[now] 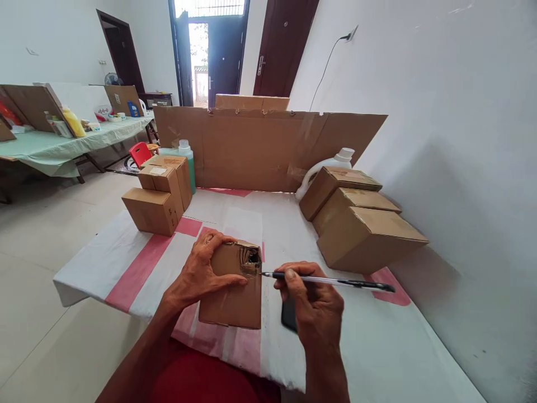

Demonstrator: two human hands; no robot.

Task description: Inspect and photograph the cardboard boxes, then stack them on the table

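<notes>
A small brown cardboard box (pixel 235 305) lies in front of me on the table, with a torn, dark hole (pixel 253 256) near its far right corner. My left hand (pixel 205 271) grips the box from the left, thumb across its top and fingers at its far edge. Between the thumb and fingers of my right hand (pixel 314 302) is a gel pen (pixel 327 280) with a clear barrel and black cap on its back end. The pen's tip points left and meets or nearly meets the box's right edge, just below the hole. Partly hidden under my right hand is a dark, flat object (pixel 288 315).
Several cardboard boxes stand at the left (pixel 149 210) and right (pixel 369 238). Behind them are a green-liquid bottle (pixel 184 154), a white jug (pixel 335 160) and an upright cardboard panel (pixel 247 148). A white wall (pixel 474 168) borders the right side. Another table (pixel 113 137) stands at far left.
</notes>
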